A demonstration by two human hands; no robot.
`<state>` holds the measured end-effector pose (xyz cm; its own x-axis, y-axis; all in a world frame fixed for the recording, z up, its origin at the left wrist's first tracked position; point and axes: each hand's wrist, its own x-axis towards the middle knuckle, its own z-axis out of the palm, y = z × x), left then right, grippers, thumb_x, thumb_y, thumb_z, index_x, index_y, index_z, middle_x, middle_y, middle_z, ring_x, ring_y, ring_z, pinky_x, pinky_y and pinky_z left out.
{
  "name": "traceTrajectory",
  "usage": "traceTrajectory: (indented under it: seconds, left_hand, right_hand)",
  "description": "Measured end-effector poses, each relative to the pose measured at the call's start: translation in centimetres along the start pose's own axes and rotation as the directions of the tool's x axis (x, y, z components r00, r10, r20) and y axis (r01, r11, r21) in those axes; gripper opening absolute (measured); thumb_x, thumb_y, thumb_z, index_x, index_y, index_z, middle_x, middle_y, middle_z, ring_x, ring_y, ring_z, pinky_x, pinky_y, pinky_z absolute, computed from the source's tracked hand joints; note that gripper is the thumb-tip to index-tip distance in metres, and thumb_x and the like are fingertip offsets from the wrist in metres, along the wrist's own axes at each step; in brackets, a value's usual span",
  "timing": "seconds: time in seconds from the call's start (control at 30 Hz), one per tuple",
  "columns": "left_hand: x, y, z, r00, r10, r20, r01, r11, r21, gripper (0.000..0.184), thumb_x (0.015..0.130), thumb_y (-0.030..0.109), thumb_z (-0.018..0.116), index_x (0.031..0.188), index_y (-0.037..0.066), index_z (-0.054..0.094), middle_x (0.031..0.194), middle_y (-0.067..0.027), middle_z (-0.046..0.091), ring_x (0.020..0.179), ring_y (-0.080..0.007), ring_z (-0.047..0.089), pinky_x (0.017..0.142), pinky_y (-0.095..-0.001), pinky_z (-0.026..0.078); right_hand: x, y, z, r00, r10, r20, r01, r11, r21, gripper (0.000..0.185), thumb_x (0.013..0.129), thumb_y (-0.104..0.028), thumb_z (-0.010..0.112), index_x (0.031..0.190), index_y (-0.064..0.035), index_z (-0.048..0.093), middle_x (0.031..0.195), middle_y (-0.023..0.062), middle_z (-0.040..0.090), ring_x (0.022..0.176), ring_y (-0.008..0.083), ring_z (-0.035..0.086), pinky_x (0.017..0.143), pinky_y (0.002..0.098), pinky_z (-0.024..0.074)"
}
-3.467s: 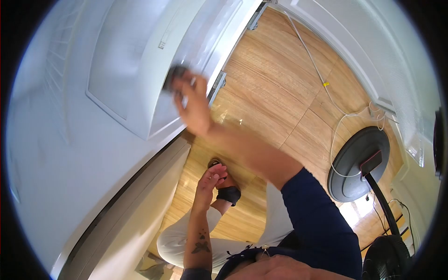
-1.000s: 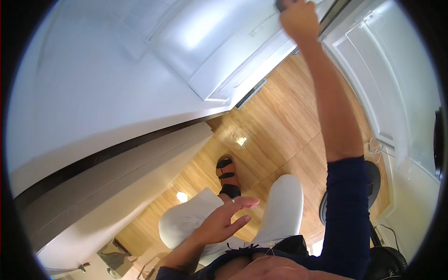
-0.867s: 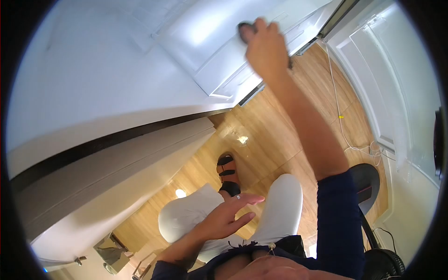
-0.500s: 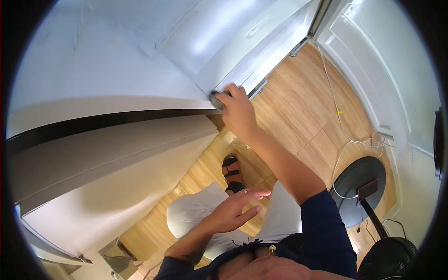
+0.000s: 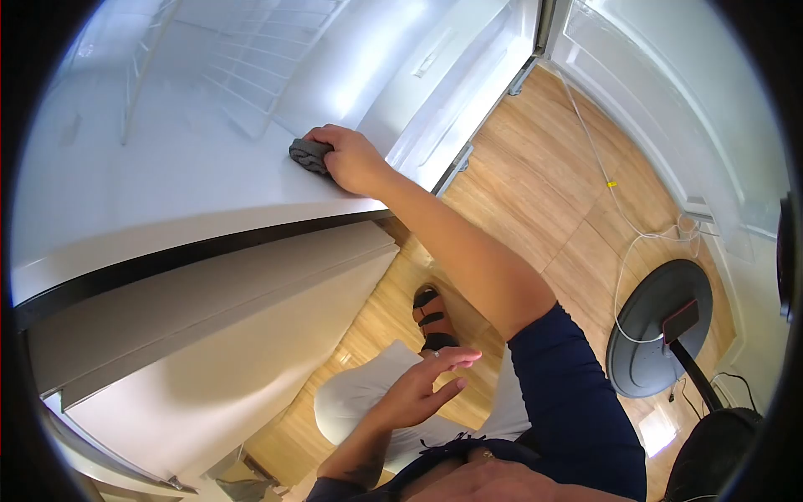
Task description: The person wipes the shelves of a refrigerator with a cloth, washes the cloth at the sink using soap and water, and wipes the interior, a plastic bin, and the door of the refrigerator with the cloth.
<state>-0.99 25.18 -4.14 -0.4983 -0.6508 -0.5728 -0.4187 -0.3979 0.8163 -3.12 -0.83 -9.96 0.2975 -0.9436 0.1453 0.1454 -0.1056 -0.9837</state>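
Note:
My right hand [image 5: 353,161] is wrapped round a bunched grey cloth [image 5: 310,156], which rests against the white inner wall [image 5: 217,167] of an open fridge, beside its dark-edged front rim. Wire shelves [image 5: 251,63] and a pale drawer [image 5: 401,79] show further inside. My left hand [image 5: 425,388] hangs over my lap, thumb and fingers apart, with a ring on one finger and nothing held.
An open white door [image 5: 669,109] stands at the right. On the wooden floor [image 5: 535,167] are a round black fan base [image 5: 640,335] with a phone [image 5: 680,320] on it, and a white cable [image 5: 590,138]. My sandalled foot [image 5: 432,314] is below.
My right hand has moved left with the cloth, from the drawer's corner onto the side wall. The view has shifted a little. My left hand keeps nearly the same pose.

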Motion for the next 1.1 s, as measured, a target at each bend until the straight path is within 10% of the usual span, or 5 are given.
traceTrajectory:
  seconds: [0.27,0.4,0.57,0.87,1.1]
  left_hand:
    - [0.4,0.5,-0.2,0.999,0.006,0.034,-0.006,1.000,0.000,0.038,0.088,0.014,0.049,0.124,0.006,0.044,0.119,-0.0111,0.050,0.099,-0.0236,0.050,0.088,-0.0333,0.039]
    - [0.6,1.8,0.2,0.999,0.004,0.039,-0.004,1.000,0.001,0.035,0.088,0.010,0.049,0.122,0.004,0.046,0.116,-0.0091,0.052,0.107,-0.0188,0.050,0.091,-0.0305,0.037]
    - [0.6,0.8,0.4,1.000,0.007,0.030,-0.007,1.000,0.004,0.035,0.088,0.012,0.049,0.122,0.004,0.045,0.117,-0.0103,0.051,0.104,-0.0213,0.050,0.091,-0.0316,0.037]
    - [1.0,1.3,0.0,0.998,-0.004,0.055,0.005,1.000,-0.011,0.037,0.089,0.016,0.049,0.123,0.004,0.044,0.121,-0.0122,0.049,0.105,-0.0234,0.050,0.091,-0.0327,0.038]
    - [1.7,0.5,-1.0,0.997,-0.046,0.060,0.050,0.997,-0.066,0.037,0.089,0.016,0.049,0.124,0.004,0.044,0.120,-0.0113,0.050,0.107,-0.0218,0.049,0.091,-0.0321,0.038]
  right_hand:
    - [-14.0,1.2,-2.1,0.779,-0.090,0.621,-0.080,0.967,0.241,0.039,0.055,0.012,0.035,0.087,0.0025,0.055,0.088,0.0097,0.057,0.086,0.0195,0.052,0.079,0.0283,0.0398]
    - [-11.8,0.3,-3.2,0.977,0.058,0.204,-0.147,0.877,0.458,0.040,0.054,0.012,0.036,0.088,0.0039,0.054,0.086,0.0105,0.055,0.086,0.0201,0.052,0.079,0.0280,0.0399]
    - [-6.2,-6.3,-0.4,0.877,-0.469,-0.105,0.480,0.842,0.247,0.040,0.062,-0.002,0.051,0.102,-0.0037,0.050,0.108,0.0098,0.045,0.103,0.0262,0.044,0.088,0.0335,0.0356]
    - [-11.2,8.2,-2.5,0.987,0.021,-0.159,-0.074,0.939,-0.335,0.035,0.061,0.003,0.056,0.094,-0.0071,0.055,0.093,0.0124,0.051,0.090,0.0319,0.050,0.076,0.0377,0.0432]
    - [-2.9,14.2,-20.2,0.731,-0.290,-0.617,-0.263,0.715,-0.648,0.041,0.073,-0.005,0.059,0.113,-0.0012,0.050,0.101,0.0223,0.049,0.090,0.0386,0.050,0.078,0.0439,0.0425]
